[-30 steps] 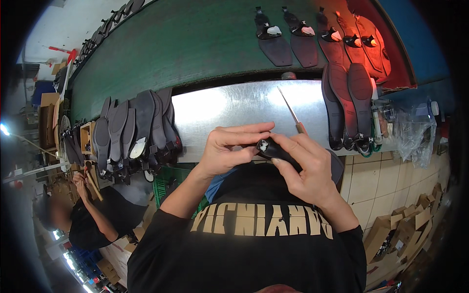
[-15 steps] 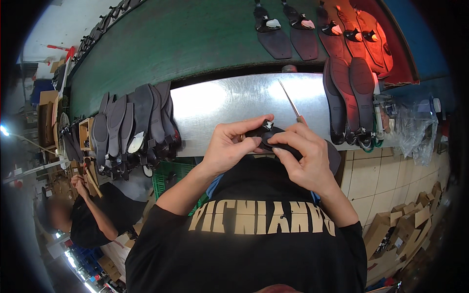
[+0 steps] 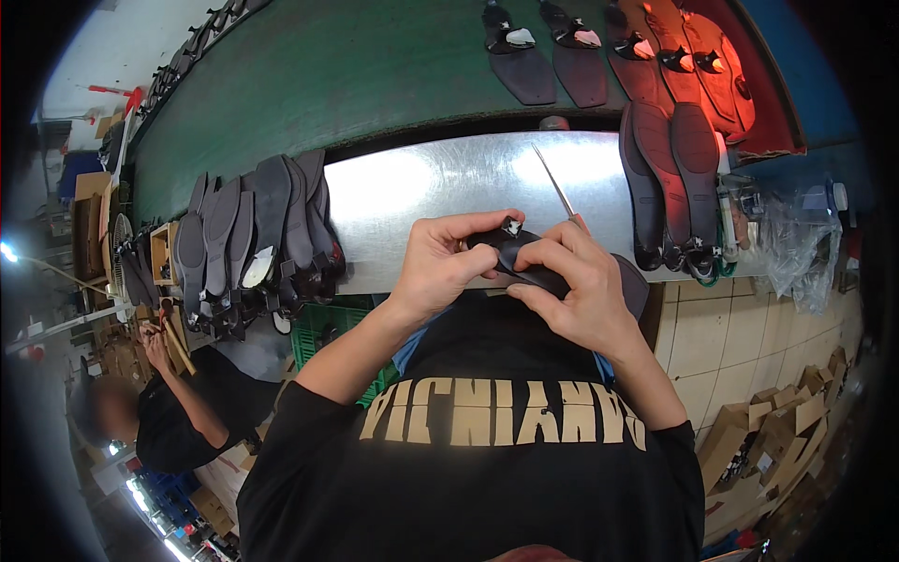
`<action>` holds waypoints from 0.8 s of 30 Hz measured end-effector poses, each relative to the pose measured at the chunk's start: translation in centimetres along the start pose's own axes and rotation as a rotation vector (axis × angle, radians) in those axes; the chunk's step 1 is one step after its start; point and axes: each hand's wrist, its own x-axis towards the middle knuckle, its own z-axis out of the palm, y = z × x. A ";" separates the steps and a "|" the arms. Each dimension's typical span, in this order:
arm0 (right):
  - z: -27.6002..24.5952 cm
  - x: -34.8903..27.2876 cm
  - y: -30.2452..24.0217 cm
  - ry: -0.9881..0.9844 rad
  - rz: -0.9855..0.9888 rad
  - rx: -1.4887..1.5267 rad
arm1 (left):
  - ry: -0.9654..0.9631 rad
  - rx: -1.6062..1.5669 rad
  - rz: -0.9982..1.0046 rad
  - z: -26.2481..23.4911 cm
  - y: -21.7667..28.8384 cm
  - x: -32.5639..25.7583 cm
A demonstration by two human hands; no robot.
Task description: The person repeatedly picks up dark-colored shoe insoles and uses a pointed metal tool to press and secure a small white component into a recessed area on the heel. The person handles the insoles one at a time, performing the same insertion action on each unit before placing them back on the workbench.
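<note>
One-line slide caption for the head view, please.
Left hand and right hand holding a black, elongated shoe piece by a shiny silver metal worktop bearing a slender pointed metal tool.

Beyond the bright metal desk (image 3: 393, 192), a broad green belt (image 3: 375, 80); glows red toward its right end. By the desk's right side, a clear plastic bag (image 3: 798, 258); lower down, pale floor tiles (image 3: 707, 342) and opened cardboard boxes (image 3: 782, 431). At left, a green crate (image 3: 307, 342), a small wooden box (image 3: 165, 253) and a black-clad co-worker (image 3: 192, 421), a tan stick (image 3: 180, 350) close by.
</note>
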 end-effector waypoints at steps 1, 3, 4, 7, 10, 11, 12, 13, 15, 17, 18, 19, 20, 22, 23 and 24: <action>0.1 0.0 0.1 0.007 -0.007 -0.014 | -0.004 -0.008 -0.001 0.0 0.0 0.1; 0.3 -0.1 0.4 0.048 -0.043 -0.022 | -0.006 -0.043 -0.036 -0.2 0.2 0.2; 0.4 -0.1 0.5 0.068 -0.061 -0.026 | -0.007 -0.060 -0.054 -0.2 0.3 0.3; 0.7 -0.5 0.3 0.139 -0.115 -0.079 | -0.002 -0.143 -0.188 -0.3 1.0 0.4; 0.8 -0.6 0.3 0.190 -0.171 -0.114 | -0.066 -0.204 -0.220 -0.5 1.3 0.4; 0.5 -0.7 -0.1 0.163 -0.151 -0.098 | -0.071 -0.245 -0.224 -0.4 1.6 0.4; -0.2 -0.7 -0.6 0.136 -0.133 -0.082 | -0.075 -0.285 -0.226 -0.4 1.9 0.5; -0.5 -0.6 -0.9 0.109 -0.115 -0.066 | -0.079 -0.325 -0.228 -0.4 2.1 0.5; -0.1 -0.4 -0.9 0.217 -0.119 -0.063 | -0.087 -0.227 -0.220 -0.3 1.7 0.3; 0.0 -0.3 -0.9 0.258 -0.085 -0.061 | -0.104 -0.151 -0.235 -0.4 1.4 0.2; -0.1 -0.5 -0.9 0.245 -0.049 -0.059 | -0.116 -0.123 -0.255 -0.7 1.2 0.2; -0.1 -0.6 -0.8 0.232 -0.013 -0.057 | -0.128 -0.094 -0.274 -0.8 1.1 0.2; -0.2 -0.7 -0.7 0.232 -0.020 -0.059 | -0.135 -0.086 -0.274 -0.8 1.1 0.1; 0.0 -0.8 -0.2 0.234 -0.030 -0.062 | -0.151 -0.069 -0.276 -0.7 1.1 0.0; 0.1 -0.8 -0.2 0.230 -0.021 -0.066 | -0.149 -0.037 -0.264 -0.5 1.1 0.0; 0.1 -0.8 -0.2 0.227 -0.011 -0.071 | -0.148 -0.005 -0.253 -0.2 1.0 -0.1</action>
